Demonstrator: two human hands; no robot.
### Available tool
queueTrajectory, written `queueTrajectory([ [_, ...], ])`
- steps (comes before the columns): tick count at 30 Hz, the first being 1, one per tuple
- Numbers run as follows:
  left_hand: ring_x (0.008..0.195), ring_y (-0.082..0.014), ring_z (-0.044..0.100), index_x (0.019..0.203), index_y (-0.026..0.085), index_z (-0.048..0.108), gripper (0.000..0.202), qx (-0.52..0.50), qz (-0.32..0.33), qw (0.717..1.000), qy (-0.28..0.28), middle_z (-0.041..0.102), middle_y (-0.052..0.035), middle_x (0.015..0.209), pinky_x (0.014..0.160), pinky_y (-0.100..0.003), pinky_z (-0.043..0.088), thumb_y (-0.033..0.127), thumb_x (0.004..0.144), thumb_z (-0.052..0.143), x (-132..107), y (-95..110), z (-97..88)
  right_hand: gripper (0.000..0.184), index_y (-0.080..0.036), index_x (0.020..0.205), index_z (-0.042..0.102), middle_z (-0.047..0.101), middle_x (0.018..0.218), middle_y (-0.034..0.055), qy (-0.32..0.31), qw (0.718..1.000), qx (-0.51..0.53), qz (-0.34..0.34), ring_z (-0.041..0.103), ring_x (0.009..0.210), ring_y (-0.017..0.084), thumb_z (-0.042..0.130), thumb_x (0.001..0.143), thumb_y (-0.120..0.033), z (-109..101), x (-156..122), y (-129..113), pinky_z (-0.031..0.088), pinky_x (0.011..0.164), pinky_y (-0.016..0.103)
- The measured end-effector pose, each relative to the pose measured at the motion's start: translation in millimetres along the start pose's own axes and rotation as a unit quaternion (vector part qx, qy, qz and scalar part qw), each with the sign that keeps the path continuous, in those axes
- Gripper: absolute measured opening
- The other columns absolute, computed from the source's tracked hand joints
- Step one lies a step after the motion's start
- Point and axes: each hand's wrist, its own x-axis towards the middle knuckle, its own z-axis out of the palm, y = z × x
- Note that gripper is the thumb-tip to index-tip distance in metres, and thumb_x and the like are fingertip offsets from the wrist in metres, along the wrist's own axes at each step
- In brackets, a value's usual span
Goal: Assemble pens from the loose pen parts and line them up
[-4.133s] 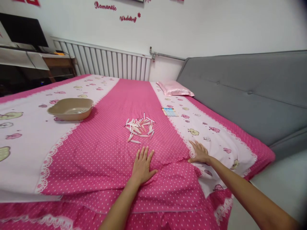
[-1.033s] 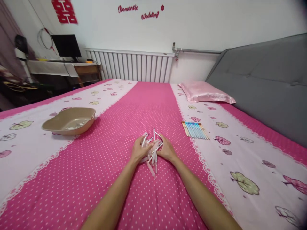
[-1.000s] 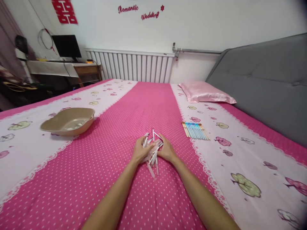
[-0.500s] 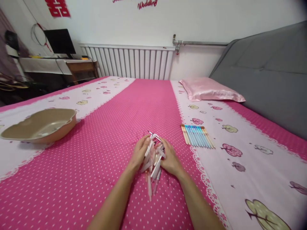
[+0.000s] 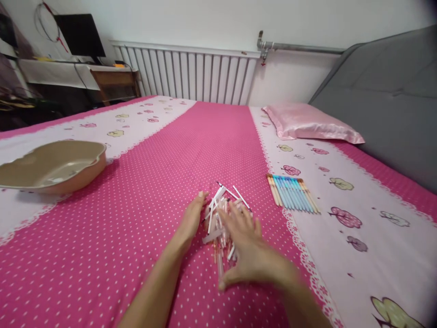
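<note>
A loose pile of slim white, clear and pinkish pens or pen parts (image 5: pixel 214 234) lies on the pink dotted bedspread (image 5: pixel 164 182). Along the pile's left edge rests my left hand (image 5: pixel 190 221), fingers stretched forward and thumb up, gripping nothing. My right hand (image 5: pixel 251 250) is spread over the right side of the heap, its thumb apart toward me, and it covers part of the pieces. Whether its fingertips press on them I cannot tell. To the right, several blue and cream pens with blue or brown ends (image 5: pixel 292 195) lie side by side in a neat row.
A beige and pink basin (image 5: pixel 82 175) stands on the bed at the left. Toward the back right lies a pink satin pillow (image 5: pixel 312 123) by the grey headboard (image 5: pixel 382 100). Beyond the bed are a white radiator (image 5: pixel 191 75) and a desk with a monitor (image 5: pixel 80 36).
My hands have parted from around the bunch of pieces, which now lies spread wider on the bed. The right hand has opened over it. The view has shifted slightly.
</note>
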Motion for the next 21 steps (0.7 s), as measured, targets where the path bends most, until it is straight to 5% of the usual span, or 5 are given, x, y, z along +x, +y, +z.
queueTrajectory([
  [4, 0.118, -0.0256, 0.051, 0.120, 0.015, 0.056, 0.070, 0.030, 0.004, 1.000, 0.006, 0.055, -0.0155, 0.129, 0.102, -0.038, 0.035, 0.069, 0.082, 0.033, 0.4, -1.8, -3.9, 0.135, -0.033, 0.146, -0.004, -0.022, 0.152, 0.0075, -0.021, 0.997, -0.070, 0.003, -0.029, 0.132, 0.036, 0.086, 0.045, -0.026, 27.2, 9.9, -22.3, -0.013, 0.104, 0.062],
  [12, 0.091, -0.0228, 0.062, 0.090, 0.019, 0.065, 0.054, 0.123, 0.086, 0.988, -0.031, 0.069, -0.0067, 0.088, 0.083, -0.034, 0.046, 0.061, 0.087, 0.032, -7.1, 2.4, -1.5, 0.108, -0.037, 0.145, 0.007, -0.004, 0.155, 0.0065, 0.197, 0.976, -0.092, -0.012, -0.008, 0.140, 0.035, 0.075, 0.063, -0.019, 10.6, 18.4, 14.7, 0.015, 0.109, 0.056],
  [16, 0.083, -0.0218, 0.060, 0.080, 0.019, 0.063, 0.053, 0.162, 0.098, 0.982, -0.029, 0.066, -0.0051, 0.080, 0.075, -0.032, 0.046, 0.059, 0.088, 0.030, -8.8, 7.3, 0.2, 0.109, -0.031, 0.143, 0.020, 0.023, 0.148, 0.0120, 0.177, 0.980, -0.087, 0.004, 0.028, 0.132, 0.038, 0.081, 0.053, -0.029, -13.1, -9.9, 22.4, 0.041, 0.093, 0.046],
  [18, 0.080, -0.0218, 0.060, 0.078, 0.018, 0.062, 0.054, 0.175, 0.101, 0.979, -0.026, 0.065, -0.0052, 0.077, 0.072, -0.032, 0.046, 0.059, 0.088, 0.029, -9.1, 9.3, 0.4, 0.080, -0.024, 0.128, 0.042, 0.050, 0.125, 0.0117, 0.137, 0.982, -0.112, 0.070, 0.055, 0.105, 0.030, 0.078, 0.057, -0.024, -24.8, -26.1, 20.3, 0.047, 0.072, 0.035],
  [21, 0.077, -0.0221, 0.059, 0.078, 0.017, 0.062, 0.051, 0.198, 0.103, 0.975, 0.009, 0.064, -0.0055, 0.074, 0.068, -0.031, 0.045, 0.059, 0.086, 0.034, -10.1, 14.0, -2.2, 0.042, -0.021, 0.098, 0.056, 0.063, 0.090, 0.0035, 0.061, 0.975, -0.156, 0.146, 0.059, 0.077, 0.021, 0.074, 0.060, -0.020, -31.6, -35.4, 13.8, 0.037, 0.057, 0.026],
])
